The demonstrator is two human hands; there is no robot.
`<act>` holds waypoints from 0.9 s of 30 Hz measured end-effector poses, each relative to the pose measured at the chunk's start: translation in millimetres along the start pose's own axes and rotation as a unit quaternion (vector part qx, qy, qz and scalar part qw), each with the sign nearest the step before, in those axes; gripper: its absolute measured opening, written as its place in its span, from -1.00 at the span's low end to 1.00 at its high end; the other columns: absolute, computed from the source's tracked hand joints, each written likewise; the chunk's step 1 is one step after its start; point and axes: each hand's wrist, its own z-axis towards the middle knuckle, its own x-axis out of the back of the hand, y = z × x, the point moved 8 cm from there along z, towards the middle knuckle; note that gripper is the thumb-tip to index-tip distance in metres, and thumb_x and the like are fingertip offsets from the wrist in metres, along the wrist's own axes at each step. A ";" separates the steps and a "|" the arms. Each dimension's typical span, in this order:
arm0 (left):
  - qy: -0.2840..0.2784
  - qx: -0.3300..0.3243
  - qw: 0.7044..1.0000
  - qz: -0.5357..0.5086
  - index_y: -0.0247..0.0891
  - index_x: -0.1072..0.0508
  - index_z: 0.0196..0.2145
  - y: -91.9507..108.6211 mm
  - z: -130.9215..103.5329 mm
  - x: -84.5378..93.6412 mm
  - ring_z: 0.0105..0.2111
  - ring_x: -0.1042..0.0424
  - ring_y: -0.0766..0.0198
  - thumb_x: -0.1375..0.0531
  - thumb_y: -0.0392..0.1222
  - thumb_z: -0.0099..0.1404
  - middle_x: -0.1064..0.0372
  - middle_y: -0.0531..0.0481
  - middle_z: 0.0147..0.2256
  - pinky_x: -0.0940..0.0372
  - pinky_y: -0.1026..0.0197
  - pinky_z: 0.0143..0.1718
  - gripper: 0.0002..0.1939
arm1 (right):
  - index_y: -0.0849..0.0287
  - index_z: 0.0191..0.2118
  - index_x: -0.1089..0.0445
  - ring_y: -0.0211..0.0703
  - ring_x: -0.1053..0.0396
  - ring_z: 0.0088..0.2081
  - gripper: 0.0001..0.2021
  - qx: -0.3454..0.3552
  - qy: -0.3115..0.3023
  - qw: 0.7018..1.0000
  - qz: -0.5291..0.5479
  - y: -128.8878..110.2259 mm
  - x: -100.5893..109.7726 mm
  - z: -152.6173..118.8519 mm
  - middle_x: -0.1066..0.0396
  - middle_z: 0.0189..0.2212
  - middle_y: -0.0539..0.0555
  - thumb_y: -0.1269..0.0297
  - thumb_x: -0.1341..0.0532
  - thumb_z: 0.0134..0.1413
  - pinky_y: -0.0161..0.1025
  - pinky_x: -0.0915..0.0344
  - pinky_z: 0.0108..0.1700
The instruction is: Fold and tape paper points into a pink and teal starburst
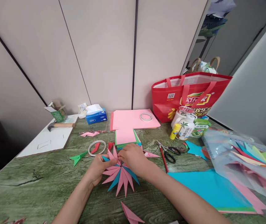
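Note:
Both hands grip a folded paper star whose long pointed rays are mostly pink, with a few blue ones between. My left hand is closed on its left rays, thumb across the paper. From the upper right, my right hand pinches near the star's centre and covers part of it; its fingertips are partly hidden. A loose pink folded piece lies below the star. Just beyond the hands sits a stack of small coloured paper squares. A roll of tape and a green folded piece are to the left.
Scissors and a red pencil lie right of my hands, with a glue stick behind. Blue paper sheets and a plastic bag occupy the right. A hammer rests on a white board; a red shopping bag stands behind.

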 end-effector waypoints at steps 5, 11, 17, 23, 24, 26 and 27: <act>-0.012 0.018 1.000 -0.023 -0.40 -0.48 -0.55 -3.9 0.9 0.4 -0.67 -0.23 0.40 -0.35 -0.13 -0.17 -0.39 -0.01 -0.64 -0.04 0.36 -0.63 -0.73 | 0.20 -0.43 -0.42 -0.14 -0.32 -0.36 -0.82 0.023 -0.001 1.000 -0.013 -2.3 0.2 -0.1 -0.42 -0.47 0.09 0.33 -0.09 0.04 -0.29 -0.08 -0.33; -0.029 0.028 0.999 -0.034 -0.41 -0.48 -0.55 -4.6 0.3 -2.6 -0.66 -0.24 0.40 -0.36 -0.16 -0.19 -0.41 -0.04 -0.62 -0.06 0.35 -0.62 -0.74 | 0.14 -0.44 -0.45 -0.19 -0.34 -0.35 -0.83 0.015 -0.038 0.999 0.029 1.3 6.1 -1.2 -0.44 -0.47 0.04 0.32 -0.12 0.03 -0.34 -0.03 -0.41; -0.043 0.049 0.996 -0.061 -0.42 -0.48 -0.59 -8.0 1.1 -3.4 -0.66 -0.25 0.39 -0.37 -0.18 -0.21 -0.39 -0.03 -0.65 -0.06 0.35 -0.62 -0.75 | 0.22 -0.48 -0.40 -0.18 -0.30 -0.41 -0.83 0.064 -0.028 0.997 -0.020 -7.7 1.3 -1.8 -0.41 -0.51 0.07 0.36 -0.11 0.04 -0.30 -0.01 -0.43; -0.038 0.053 0.995 -0.069 -0.41 -0.46 -0.61 -8.2 1.0 -1.6 -0.69 -0.21 0.43 -0.37 -0.19 -0.21 -0.38 -0.01 -0.66 -0.03 0.36 -0.65 -0.76 | 0.28 -0.40 -0.36 -0.16 -0.28 -0.35 -0.88 0.109 -0.014 0.993 -0.035 -15.8 6.9 -5.3 -0.40 -0.44 0.12 0.44 -0.09 0.06 -0.28 -0.06 -0.33; -0.043 0.053 0.995 -0.069 -0.41 -0.46 -0.60 -8.0 0.8 -2.3 -0.68 -0.23 0.42 -0.37 -0.19 -0.21 -0.38 -0.02 -0.65 -0.05 0.36 -0.63 -0.77 | 0.27 -0.40 -0.36 -0.16 -0.27 -0.35 -0.88 0.107 -0.012 0.994 -0.029 -14.4 7.9 -5.7 -0.40 -0.44 0.11 0.43 -0.09 0.07 -0.29 -0.05 -0.34; -0.046 0.053 0.995 -0.070 -0.40 -0.46 -0.60 -7.0 0.5 -2.4 -0.67 -0.24 0.41 -0.37 -0.19 -0.21 -0.38 -0.01 -0.65 -0.07 0.35 -0.62 -0.77 | 0.25 -0.40 -0.36 -0.17 -0.27 -0.35 -0.86 0.100 -0.003 0.995 -0.010 -10.3 9.7 -6.3 -0.40 -0.44 0.09 0.39 -0.08 0.08 -0.30 -0.05 -0.36; -0.044 0.053 0.995 -0.069 -0.40 -0.46 -0.60 -6.6 0.4 -1.9 -0.68 -0.23 0.41 -0.37 -0.18 -0.21 -0.37 -0.01 -0.66 -0.06 0.35 -0.63 -0.76 | 0.24 -0.40 -0.37 -0.18 -0.27 -0.35 -0.85 0.098 0.000 0.995 -0.001 -8.4 10.2 -6.6 -0.40 -0.44 0.08 0.37 -0.08 0.09 -0.30 -0.05 -0.36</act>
